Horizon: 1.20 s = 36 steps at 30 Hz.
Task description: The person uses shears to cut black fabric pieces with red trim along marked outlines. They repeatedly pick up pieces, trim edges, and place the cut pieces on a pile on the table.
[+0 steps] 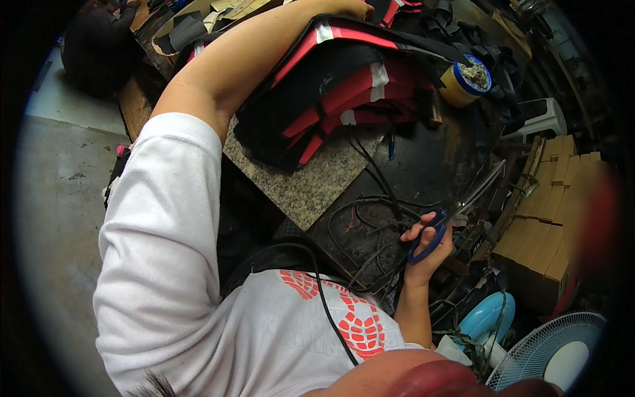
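My right hand (426, 255) is closed round a pair of scissors (434, 239) with dark blue handles. Its fingers and thumb pass through the loops, and the metal blades point up and to the right, away from the cloth. Across the top stretches my left arm, over a stack of black and red fabric pieces (344, 96) with pale silver strips. Only the edge of my left hand (365, 9) shows at the far side of the stack; its fingers are hidden. The stack overlaps a speckled stone slab (311, 188) on a dark worktable (450, 149).
Loose black cables (360, 205) and a blue pen (391, 147) lie on the table. A yellow tub (460, 89) with a blue rim stands at the far right. Cardboard boxes (536, 231), a white stool (546, 116) and a fan (552, 351) are on the right. Another person (99, 49) is at far left.
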### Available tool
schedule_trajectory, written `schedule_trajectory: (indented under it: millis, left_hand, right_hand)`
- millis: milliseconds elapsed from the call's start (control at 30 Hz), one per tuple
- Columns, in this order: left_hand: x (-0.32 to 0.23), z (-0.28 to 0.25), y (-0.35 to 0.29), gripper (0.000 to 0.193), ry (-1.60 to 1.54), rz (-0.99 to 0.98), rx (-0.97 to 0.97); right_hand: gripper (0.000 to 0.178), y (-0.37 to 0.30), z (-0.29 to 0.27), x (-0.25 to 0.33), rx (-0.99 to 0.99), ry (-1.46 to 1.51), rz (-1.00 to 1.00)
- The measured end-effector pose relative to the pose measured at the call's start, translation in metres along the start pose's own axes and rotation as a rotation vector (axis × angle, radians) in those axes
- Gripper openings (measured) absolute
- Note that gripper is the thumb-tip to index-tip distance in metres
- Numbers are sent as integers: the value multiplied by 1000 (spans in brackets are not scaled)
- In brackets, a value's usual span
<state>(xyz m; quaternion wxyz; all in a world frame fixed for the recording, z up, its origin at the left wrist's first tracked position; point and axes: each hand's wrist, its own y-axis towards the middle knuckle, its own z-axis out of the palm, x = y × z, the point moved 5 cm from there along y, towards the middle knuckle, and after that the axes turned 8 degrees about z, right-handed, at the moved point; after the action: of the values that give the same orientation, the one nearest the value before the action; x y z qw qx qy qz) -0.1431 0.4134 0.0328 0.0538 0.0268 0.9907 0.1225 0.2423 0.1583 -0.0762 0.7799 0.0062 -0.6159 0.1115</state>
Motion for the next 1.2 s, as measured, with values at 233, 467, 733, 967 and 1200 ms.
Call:
schedule_trajectory:
  millis: [233,467,733,967,1200]
  left_hand:
    - [8,4,5,25,22,-36,-29]
    - [29,-8,29,21,6,-81,-164]
    - [13,-104,-5,19,-386,-81,-505]
    - [-48,-174,-128,25,-1255,25,-614]
    - [-95,-145,-270,39,-1558,158,-718]
  right_hand:
    - [12,0,-3,-4,-18,-3,-7]
    - [23,1,1,-1,16,-42,-27]
    - [29,1,2,2,-4,-147,-98]
    - [36,-2,-6,-2,-7,0,-280]
    - [18,-30,-78,15,-183,-423,-96]
